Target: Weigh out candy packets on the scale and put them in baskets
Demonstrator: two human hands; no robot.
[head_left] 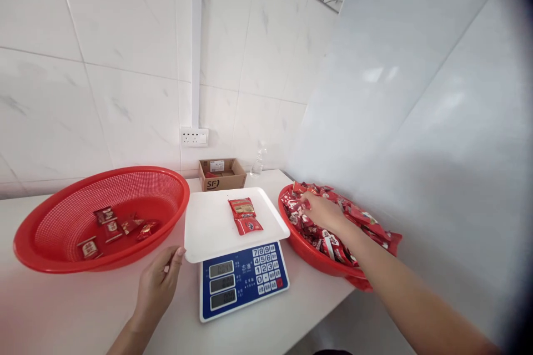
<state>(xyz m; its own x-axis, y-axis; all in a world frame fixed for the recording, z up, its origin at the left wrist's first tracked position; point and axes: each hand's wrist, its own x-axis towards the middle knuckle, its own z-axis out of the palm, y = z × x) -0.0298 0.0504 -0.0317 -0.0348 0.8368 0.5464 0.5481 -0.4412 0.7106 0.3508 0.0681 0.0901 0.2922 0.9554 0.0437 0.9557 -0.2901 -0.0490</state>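
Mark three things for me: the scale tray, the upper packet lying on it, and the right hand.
scale tray [208, 227], head view, bare white surface toward its left side.
upper packet [242, 207], head view, middle of its wrapper.
right hand [322, 212], head view, back of the hand.

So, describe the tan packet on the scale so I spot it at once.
Find the blue-faced scale on the white table. On its white tray lie two packets; the tan packet is nearer the wall, paler than the red packet beside it.
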